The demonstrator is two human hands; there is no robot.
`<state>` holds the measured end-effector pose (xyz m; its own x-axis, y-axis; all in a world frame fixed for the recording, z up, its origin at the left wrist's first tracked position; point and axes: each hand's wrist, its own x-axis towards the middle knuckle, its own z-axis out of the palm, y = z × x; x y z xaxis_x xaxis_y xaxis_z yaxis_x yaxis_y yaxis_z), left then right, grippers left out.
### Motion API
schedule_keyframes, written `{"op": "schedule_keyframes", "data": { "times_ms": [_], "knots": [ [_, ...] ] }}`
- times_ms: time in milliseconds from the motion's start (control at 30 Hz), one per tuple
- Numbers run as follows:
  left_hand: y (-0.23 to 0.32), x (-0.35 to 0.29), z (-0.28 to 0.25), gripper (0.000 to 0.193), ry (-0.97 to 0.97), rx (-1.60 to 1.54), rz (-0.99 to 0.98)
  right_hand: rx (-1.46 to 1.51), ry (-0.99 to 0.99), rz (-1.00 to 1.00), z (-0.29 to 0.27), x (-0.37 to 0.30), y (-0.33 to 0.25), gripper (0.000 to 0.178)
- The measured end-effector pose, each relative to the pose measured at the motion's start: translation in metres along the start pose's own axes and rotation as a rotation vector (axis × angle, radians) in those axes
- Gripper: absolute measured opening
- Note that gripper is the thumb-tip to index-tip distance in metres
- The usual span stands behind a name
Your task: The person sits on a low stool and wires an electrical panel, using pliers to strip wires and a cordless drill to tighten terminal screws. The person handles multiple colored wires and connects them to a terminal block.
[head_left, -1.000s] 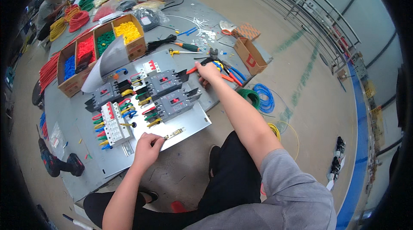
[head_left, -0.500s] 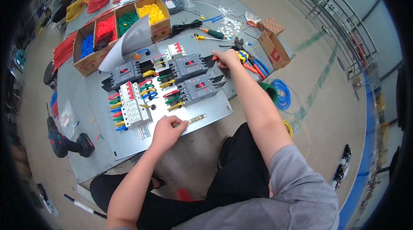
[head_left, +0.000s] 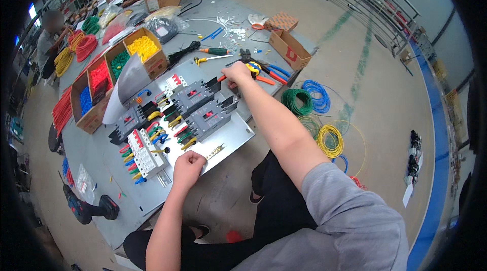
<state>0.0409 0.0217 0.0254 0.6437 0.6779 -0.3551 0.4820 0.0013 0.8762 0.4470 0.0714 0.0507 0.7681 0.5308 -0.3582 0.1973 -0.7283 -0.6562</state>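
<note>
My left hand (head_left: 188,169) is closed in a pinch at the front edge of a metal mounting plate (head_left: 231,136), beside a small brass terminal strip (head_left: 215,152). Whatever its fingertips hold is too small to make out. Past the plate's right side, my right hand (head_left: 237,74) is closed, with an orange-red end showing left of its fingers; the rest is hidden. Next to it lie wire strippers (head_left: 253,69) and blue-handled pliers (head_left: 278,74). The plate carries grey moulded-case circuit breakers (head_left: 207,118), a row of white miniature breakers (head_left: 147,155) and short coloured wires.
Cardboard bins (head_left: 157,64) of coloured caps stand at the back left, a curled paper sheet (head_left: 124,88) against them. A cordless drill (head_left: 91,208) lies at the left edge. Wire coils (head_left: 297,101) are on the floor to the right. Another person (head_left: 46,43) sits far left.
The view has swung right, so the bench appears shifted left. My right hand remains by the tools, and my left stays beside the brass strip, its fingers more curled.
</note>
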Motion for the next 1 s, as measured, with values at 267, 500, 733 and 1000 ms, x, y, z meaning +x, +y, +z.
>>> {"op": "schedule_keyframes", "data": {
  "times_ms": [267, 500, 733, 1000],
  "knots": [
    [0.007, 0.001, 0.009, 0.015, -0.068, -0.032, 0.063, 0.634, 0.003, 0.013, -0.050, 0.003, 0.007, 0.034],
    [-0.009, -0.001, -0.004, 0.019, -0.045, -0.034, 0.097, 0.820, -0.028, -0.267, -0.081, -0.039, -0.031, 0.037],
    [-0.012, -0.002, -0.006, 0.017, -0.055, -0.022, 0.120, 0.930, -0.162, -0.709, -0.147, -0.114, -0.030, 0.021],
    [-0.022, -0.007, -0.005, 0.019, -0.016, -0.032, 0.158, 0.667, -0.165, -0.425, -0.149, -0.269, 0.011, 0.029]
  ]
}}
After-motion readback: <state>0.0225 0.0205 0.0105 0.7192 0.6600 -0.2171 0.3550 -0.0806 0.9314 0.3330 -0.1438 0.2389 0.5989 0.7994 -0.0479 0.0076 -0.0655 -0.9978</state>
